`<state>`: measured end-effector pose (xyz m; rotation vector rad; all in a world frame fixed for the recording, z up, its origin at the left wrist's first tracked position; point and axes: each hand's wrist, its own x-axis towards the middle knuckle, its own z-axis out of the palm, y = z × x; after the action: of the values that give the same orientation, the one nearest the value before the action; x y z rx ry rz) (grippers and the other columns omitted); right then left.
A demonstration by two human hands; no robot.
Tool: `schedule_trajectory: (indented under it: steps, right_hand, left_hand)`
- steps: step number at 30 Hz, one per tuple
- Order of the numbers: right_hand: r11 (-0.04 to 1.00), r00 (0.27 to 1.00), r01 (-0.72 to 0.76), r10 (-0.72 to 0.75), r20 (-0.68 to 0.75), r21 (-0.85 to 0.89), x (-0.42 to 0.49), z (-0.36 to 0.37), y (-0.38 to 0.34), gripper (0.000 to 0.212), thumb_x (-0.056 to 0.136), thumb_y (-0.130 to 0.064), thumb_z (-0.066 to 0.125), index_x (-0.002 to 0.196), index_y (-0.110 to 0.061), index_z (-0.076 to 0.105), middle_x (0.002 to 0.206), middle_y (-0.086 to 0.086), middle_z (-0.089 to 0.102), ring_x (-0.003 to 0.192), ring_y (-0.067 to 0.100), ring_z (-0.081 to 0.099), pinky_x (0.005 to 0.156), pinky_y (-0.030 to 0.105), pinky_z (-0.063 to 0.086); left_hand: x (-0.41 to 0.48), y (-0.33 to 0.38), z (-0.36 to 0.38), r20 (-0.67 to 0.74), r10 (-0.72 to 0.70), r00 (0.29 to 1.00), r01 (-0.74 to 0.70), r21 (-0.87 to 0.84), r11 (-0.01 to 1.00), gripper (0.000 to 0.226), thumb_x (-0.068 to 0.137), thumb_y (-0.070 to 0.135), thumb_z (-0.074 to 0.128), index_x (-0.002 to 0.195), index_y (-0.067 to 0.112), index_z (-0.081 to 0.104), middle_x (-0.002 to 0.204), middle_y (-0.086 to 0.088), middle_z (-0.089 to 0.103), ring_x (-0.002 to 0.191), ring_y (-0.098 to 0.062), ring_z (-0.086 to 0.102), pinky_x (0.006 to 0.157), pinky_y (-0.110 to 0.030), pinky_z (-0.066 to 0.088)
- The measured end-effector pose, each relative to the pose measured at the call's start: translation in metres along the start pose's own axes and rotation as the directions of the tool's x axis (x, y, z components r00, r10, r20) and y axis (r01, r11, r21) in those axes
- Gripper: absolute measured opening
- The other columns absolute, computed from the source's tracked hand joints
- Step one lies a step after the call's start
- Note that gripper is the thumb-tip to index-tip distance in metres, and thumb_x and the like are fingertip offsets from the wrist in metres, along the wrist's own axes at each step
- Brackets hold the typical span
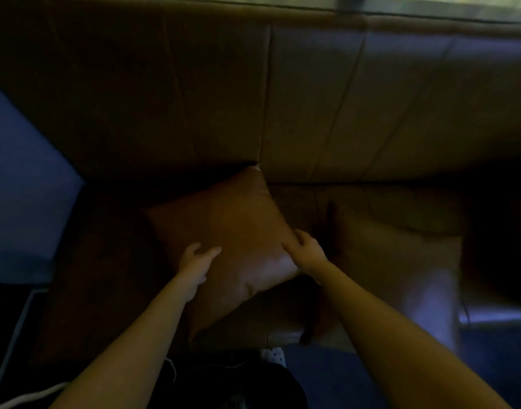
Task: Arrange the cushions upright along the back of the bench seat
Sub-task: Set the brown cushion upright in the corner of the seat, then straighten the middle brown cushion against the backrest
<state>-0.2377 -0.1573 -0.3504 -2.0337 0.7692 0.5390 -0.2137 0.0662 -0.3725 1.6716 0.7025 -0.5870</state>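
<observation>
A brown square cushion [224, 231] lies tilted like a diamond on the brown bench seat [105, 290], its far corner touching the padded backrest [194, 98]. My left hand [196, 264] grips its near-left edge, thumb on top. My right hand [308, 252] holds its right edge. A second, paler cushion [401, 261] lies flat on the seat just to the right. The scene is dim and blurred.
A blue-grey surface [26, 187] borders the bench on the left. A window ledge [445, 10] runs above the backrest. A white cord [23, 398] lies at the bottom left, and dark floor [356, 379] shows in front of the seat.
</observation>
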Motion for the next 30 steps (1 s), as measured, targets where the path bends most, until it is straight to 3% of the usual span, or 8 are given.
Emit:
schedule_trajectory:
  steps: [5, 10, 12, 15, 17, 21, 26, 30]
  right_hand:
    - [0.994, 0.997, -0.066, 0.069, -0.030, 0.083, -0.023, -0.053, 0.054, 0.067, 0.096, -0.031, 0.055, 0.153, -0.016, 0.024, 0.155, 0.014, 0.032, 0.139, 0.033, 0.039, 0.109, 0.042, 0.039]
    - [0.983, 0.980, -0.119, 0.139, -0.142, 0.137, -0.021, -0.111, 0.124, 0.067, 0.094, -0.031, 0.059, 0.150, -0.009, 0.030, 0.149, 0.017, 0.043, 0.124, 0.033, 0.055, 0.094, 0.034, 0.047]
    - [0.976, 0.971, -0.144, 0.171, -0.167, 0.166, -0.018, -0.135, 0.154, 0.071, 0.091, -0.033, 0.063, 0.150, -0.008, 0.031, 0.150, 0.017, 0.041, 0.129, 0.034, 0.050, 0.103, 0.036, 0.045]
    - [0.958, 0.962, -0.207, 0.236, -0.135, 0.201, 0.016, -0.163, 0.235, 0.107, 0.064, -0.067, 0.073, 0.150, -0.018, 0.031, 0.150, 0.017, 0.041, 0.131, 0.038, 0.046, 0.107, 0.051, 0.042]
    - [0.939, 0.956, -0.248, 0.277, -0.096, 0.239, 0.026, -0.180, 0.270, 0.123, 0.049, -0.077, 0.074, 0.149, -0.022, 0.030, 0.150, 0.015, 0.038, 0.133, 0.038, 0.043, 0.107, 0.054, 0.041]
    - [0.921, 0.953, -0.268, 0.297, -0.066, 0.284, 0.003, -0.221, 0.262, 0.096, 0.074, -0.039, 0.080, 0.149, -0.017, 0.024, 0.150, 0.017, 0.026, 0.135, 0.041, 0.036, 0.109, 0.050, 0.039]
    - [0.839, 0.930, -0.332, 0.367, 0.002, 0.431, 0.048, -0.234, 0.330, 0.148, 0.031, -0.060, 0.091, 0.150, -0.041, 0.006, 0.157, 0.018, 0.016, 0.140, 0.048, 0.026, 0.103, 0.066, 0.038]
    - [0.779, 0.926, -0.347, 0.373, 0.059, 0.522, 0.048, -0.233, 0.345, 0.156, 0.026, -0.059, 0.093, 0.152, -0.037, 0.004, 0.152, 0.018, 0.033, 0.135, 0.042, 0.041, 0.103, 0.061, 0.042]
  left_hand:
    - [-0.041, 0.011, 0.067, 0.112, 0.041, 0.993, -0.046, 0.044, 0.998, 0.057, 0.088, 0.032, 0.063, 0.140, 0.021, 0.041, 0.137, -0.008, 0.050, 0.105, -0.021, 0.053, 0.085, -0.038, 0.043]
    - [-0.069, 0.010, 0.136, 0.296, -0.039, 0.954, -0.013, 0.172, 0.985, 0.054, 0.089, 0.029, 0.063, 0.138, 0.019, 0.044, 0.138, -0.009, 0.048, 0.122, -0.027, 0.050, 0.084, -0.035, 0.041]
    - [-0.078, 0.005, 0.167, 0.348, -0.060, 0.936, -0.025, 0.233, 0.972, 0.060, 0.088, 0.033, 0.063, 0.142, 0.020, 0.039, 0.141, -0.008, 0.045, 0.127, -0.027, 0.046, 0.091, -0.036, 0.040]
    - [-0.087, -0.002, 0.213, 0.388, -0.105, 0.916, -0.029, 0.325, 0.945, 0.073, 0.085, 0.041, 0.065, 0.147, 0.023, 0.030, 0.148, -0.008, 0.037, 0.134, -0.028, 0.039, 0.103, -0.042, 0.035]
    - [-0.087, -0.007, 0.240, 0.390, -0.126, 0.912, -0.017, 0.344, 0.939, 0.081, 0.083, 0.043, 0.067, 0.149, 0.026, 0.024, 0.154, -0.008, 0.030, 0.139, -0.030, 0.033, 0.107, -0.046, 0.031]
    - [-0.080, -0.020, 0.283, 0.346, -0.134, 0.929, 0.013, 0.330, 0.944, 0.094, 0.077, 0.045, 0.071, 0.152, 0.031, 0.015, 0.158, -0.009, 0.022, 0.142, -0.034, 0.027, 0.110, -0.054, 0.028]
    - [-0.061, -0.039, 0.310, 0.282, -0.108, 0.953, 0.004, 0.346, 0.938, 0.101, 0.072, 0.043, 0.077, 0.152, 0.033, 0.016, 0.160, -0.006, 0.017, 0.144, -0.033, 0.022, 0.110, -0.054, 0.025]
    - [-0.042, -0.051, 0.309, 0.248, -0.153, 0.957, 0.050, 0.378, 0.925, 0.114, 0.062, 0.043, 0.083, 0.152, 0.031, 0.013, 0.160, -0.007, 0.017, 0.144, -0.034, 0.021, 0.113, -0.054, 0.024]
